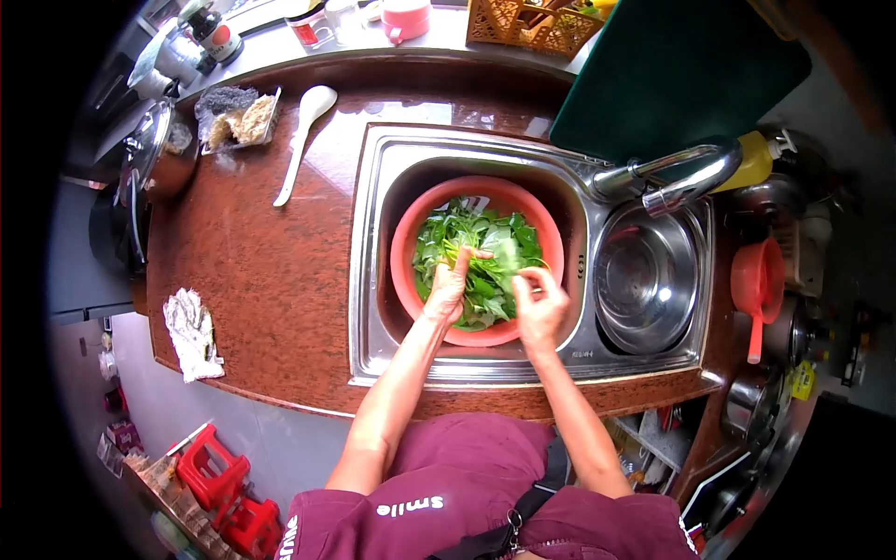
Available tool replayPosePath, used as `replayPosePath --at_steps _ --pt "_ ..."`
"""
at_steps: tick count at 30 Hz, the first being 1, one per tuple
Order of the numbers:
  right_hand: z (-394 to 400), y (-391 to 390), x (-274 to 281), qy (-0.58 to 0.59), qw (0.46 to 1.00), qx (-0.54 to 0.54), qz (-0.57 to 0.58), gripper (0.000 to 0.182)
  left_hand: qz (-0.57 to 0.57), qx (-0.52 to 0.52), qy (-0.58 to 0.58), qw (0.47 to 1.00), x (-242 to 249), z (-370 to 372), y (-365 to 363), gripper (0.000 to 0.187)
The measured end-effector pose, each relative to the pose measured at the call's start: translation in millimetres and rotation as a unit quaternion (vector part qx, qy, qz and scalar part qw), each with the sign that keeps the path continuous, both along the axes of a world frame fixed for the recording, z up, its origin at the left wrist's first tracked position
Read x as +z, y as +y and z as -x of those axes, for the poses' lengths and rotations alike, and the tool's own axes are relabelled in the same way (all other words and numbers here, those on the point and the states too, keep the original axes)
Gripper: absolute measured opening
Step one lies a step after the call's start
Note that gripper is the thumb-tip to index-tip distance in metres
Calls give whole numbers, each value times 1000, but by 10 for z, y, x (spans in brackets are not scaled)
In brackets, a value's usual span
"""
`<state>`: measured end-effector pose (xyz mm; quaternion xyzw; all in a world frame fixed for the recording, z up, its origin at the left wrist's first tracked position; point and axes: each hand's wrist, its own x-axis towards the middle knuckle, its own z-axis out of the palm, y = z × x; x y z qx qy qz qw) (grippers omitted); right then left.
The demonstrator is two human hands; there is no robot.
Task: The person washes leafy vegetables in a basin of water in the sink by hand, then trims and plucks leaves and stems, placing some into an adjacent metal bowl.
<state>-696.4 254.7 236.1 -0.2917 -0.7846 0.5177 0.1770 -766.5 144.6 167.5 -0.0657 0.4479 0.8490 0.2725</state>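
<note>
Leafy greens (485, 294) fill a round pink basin (403, 273), which stands in the left bowl of a steel sink (371, 355). Over the left part of the basin, my left hand (448, 287) is closed around some green stems. My right hand (541, 303) is at the basin's right side, its fingers pinched together beside a blurred leaf. Whether that leaf is between the fingertips is too smeared to tell.
A chrome faucet (686, 182) arches over the right bowl, which holds a steel basin (646, 280). A white ladle (303, 140), scrubbing pads (238, 121) and a cloth (191, 334) lie on the counter (261, 280). A green board (681, 75) leans behind the sink.
</note>
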Motion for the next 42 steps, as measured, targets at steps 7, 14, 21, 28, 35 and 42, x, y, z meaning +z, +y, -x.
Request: replayPosePath --at_steps 7,14,21,28,35,42 --pt "-103 -216 -299 -66 987 19 148 7 -70 -31 -13 997 -65 -95 -92 49" --pt "-33 -159 -508 -96 958 -15 269 7 -171 -83 -50 981 -60 -142 -131 69" --pt "5 -169 -731 -130 970 17 204 9 -9 -66 -13 998 -164 -107 -63 33" --pt "-114 57 -533 -103 958 83 256 15 -135 40 -279 950 -471 66 -341 25" --pt "-137 504 -817 -166 917 -9 363 17 -377 91 -261 884 -661 140 -449 26" --pt "17 179 -542 -119 787 4 606 43 -307 100 -297 899 -723 101 -385 28"
